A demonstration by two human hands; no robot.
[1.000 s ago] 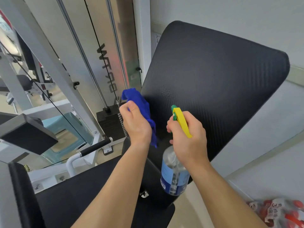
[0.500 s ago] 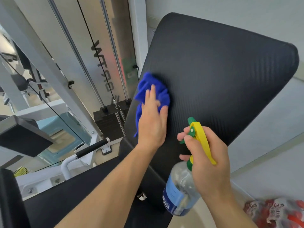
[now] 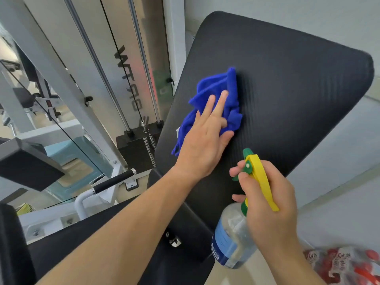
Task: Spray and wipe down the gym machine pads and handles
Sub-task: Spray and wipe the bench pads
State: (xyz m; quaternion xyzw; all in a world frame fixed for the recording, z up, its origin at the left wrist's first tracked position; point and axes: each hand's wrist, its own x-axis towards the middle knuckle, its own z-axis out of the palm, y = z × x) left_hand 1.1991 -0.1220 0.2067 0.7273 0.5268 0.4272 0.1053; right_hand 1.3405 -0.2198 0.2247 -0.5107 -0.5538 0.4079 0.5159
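Head view: the left hand (image 3: 202, 145), fingers (image 3: 221, 101) mostly straight, presses the blue cloth (image 3: 218, 87) midway up the back pad (image 3: 287, 89) while the right hand (image 3: 267, 202) grips the spray bottle (image 3: 230, 239) just below; firm overlapping strokes out to every edge would serve best.

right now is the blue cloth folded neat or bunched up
Bunched up: the blue cloth lies in crumpled, uneven folds under the left hand, whose straight fingers press it against the back pad.
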